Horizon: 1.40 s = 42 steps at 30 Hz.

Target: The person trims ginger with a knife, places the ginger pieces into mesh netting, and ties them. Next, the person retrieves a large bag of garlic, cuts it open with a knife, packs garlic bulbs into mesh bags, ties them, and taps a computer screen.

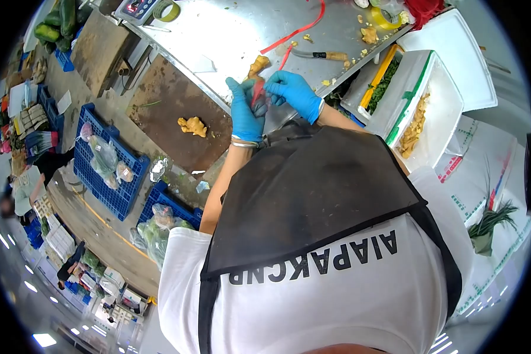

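My left hand [246, 113], in a blue glove, is closed around a small clear plastic bag [258, 105] with something red at its top. Beside it, the gloved fingers of my right hand [294, 93] are pinched together at the bag's right side; what lies between them is too small to tell. A piece of ginger [257, 66] shows just beyond the bag, on the metal table [230, 35]. One short red strip [285, 58] reaches down to my right hand, and a longer red strip [298, 29] curves across the table.
A knife [318, 55] and yellow tape [386, 19] lie at the right. Foam boxes [448, 112] hold ginger and greens. Left are a brown board [177, 112] with ginger [192, 126], blue pallets [109, 177] with bagged produce, and distant people.
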{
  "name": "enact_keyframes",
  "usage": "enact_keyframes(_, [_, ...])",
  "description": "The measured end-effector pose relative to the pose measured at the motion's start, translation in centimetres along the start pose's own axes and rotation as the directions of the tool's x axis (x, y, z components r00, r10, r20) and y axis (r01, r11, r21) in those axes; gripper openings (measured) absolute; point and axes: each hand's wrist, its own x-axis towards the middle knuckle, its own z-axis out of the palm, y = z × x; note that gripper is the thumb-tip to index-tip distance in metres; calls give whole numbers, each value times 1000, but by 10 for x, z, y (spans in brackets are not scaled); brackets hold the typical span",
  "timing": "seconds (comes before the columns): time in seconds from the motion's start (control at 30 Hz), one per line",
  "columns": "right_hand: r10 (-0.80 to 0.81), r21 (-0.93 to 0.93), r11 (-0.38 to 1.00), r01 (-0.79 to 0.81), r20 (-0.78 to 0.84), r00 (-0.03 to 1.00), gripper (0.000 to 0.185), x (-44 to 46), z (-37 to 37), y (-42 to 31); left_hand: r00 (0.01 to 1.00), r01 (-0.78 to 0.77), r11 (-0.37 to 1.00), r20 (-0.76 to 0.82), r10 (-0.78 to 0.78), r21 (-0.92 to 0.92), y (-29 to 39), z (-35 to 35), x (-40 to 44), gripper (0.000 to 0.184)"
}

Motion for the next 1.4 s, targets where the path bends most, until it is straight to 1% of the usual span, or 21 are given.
enact_keyframes(0.1, [59, 220, 975, -36, -102, 993, 16, 6, -11, -1, 974, 99, 994, 208, -90, -34, 1, -23, 9, 47])
enact_keyframes(0.17, [94, 358, 933, -32, -156, 983, 20, 14, -31, -2, 987, 51, 940, 130, -100, 336, 1, -28, 7, 38])
enact_keyframes(0.2, [32, 318, 948, 18, -151, 988, 24, 14, -38, -3, 991, 36, 860, 90, -95, 509, 2, -29, 5, 33])
enact_keyframes(0.3, [-3, 76, 997, 3, 2, 1000, 27, 10, -40, -8, 997, 64, 831, 3, -79, 553, 1, -37, 9, 25])
enact_keyframes(0.43, [-59, -149, 986, 70, 76, 995, 20, -1, -12, -14, 984, -75, 845, 179, -25, 529, 9, -17, 6, 23])
enact_keyframes(0.47, [-220, -197, 949, 246, 148, 964, 20, -2, -10, -7, 971, -152, 798, 240, 9, 583, 8, -17, 8, 20])
enact_keyframes(0.57, [-162, -70, 983, 168, 79, 984, 23, 3, -22, -6, 952, -217, 845, 298, 72, 489, 10, -35, 20, 16])
enact_keyframes(0.63, [-129, 218, 968, 128, -7, 992, 20, 3, -33, -15, 976, -172, 923, 187, 112, 343, 14, -44, 22, 15])
enact_keyframes(0.73, [-114, 686, 726, 42, 60, 992, 23, 3, -42, -17, 985, -91, 994, 152, 82, 53, 17, -56, 25, 10])
enact_keyframes(0.8, [-80, 830, 558, 23, 27, 996, 20, 8, -40, -12, 983, 14, 982, 184, 21, -189, 17, -59, 26, 6])
enact_keyframes(0.83, [-60, 886, 463, 12, 17, 998, 18, 13, -38, -7, 934, 146, 925, 356, -12, -352, 12, -63, 34, 3])
enact_keyframes(0.9, [-160, 917, 330, -225, 289, 944, 13, 27, -47, 4, 749, 456, 704, 662, 27, -545, 1, -67, 49, 6])
enact_keyframes(0.93, [-222, 898, 271, -345, 408, 886, 12, 31, -52, 10, 684, 572, 603, 729, 24, -556, -7, -63, 46, 19])
enact_keyframes(0.97, [-129, 881, 395, -261, 334, 934, 14, 30, -54, 6, 766, 498, 679, 640, -54, -539, -4, -55, 37, 26])
enact_keyframes(1.07, [12, 724, 685, -77, 94, 996, 17, 26, -59, -18, 895, 336, 872, 410, -178, -356, 5, -33, 13, 48])
enact_keyframes(1.17, [29, 606, 796, -8, -25, 999, 16, 23, -50, -31, 767, 401, 881, 617, -175, -250, 18, -22, -1, 52])
enact_keyframes(1.27, [68, 534, 846, 2, -111, 992, 15, 25, -40, -37, 761, 331, 933, 624, -176, -140, 19, -30, 7, 60])
enact_keyframes(1.3, [66, 514, 857, -9, -92, 994, 15, 29, -40, -32, 824, 7, 978, 553, -124, 209, 16, -29, 10, 57])
enact_keyframes(1.33, [65, 494, 869, -21, -71, 995, 14, 31, -40, -29, 862, -288, 793, 507, -31, 537, 13, -27, 14, 55])
enact_keyframes(1.37, [44, 496, 866, -57, 38, 998, 14, 28, -38, -28, 866, -479, 423, 493, 84, 769, 11, -25, 19, 52])
enact_keyframes(1.4, [25, 496, 863, -98, 153, 988, 13, 20, -32, -25, 948, -302, 565, 305, 93, 768, 15, -24, 25, 38])
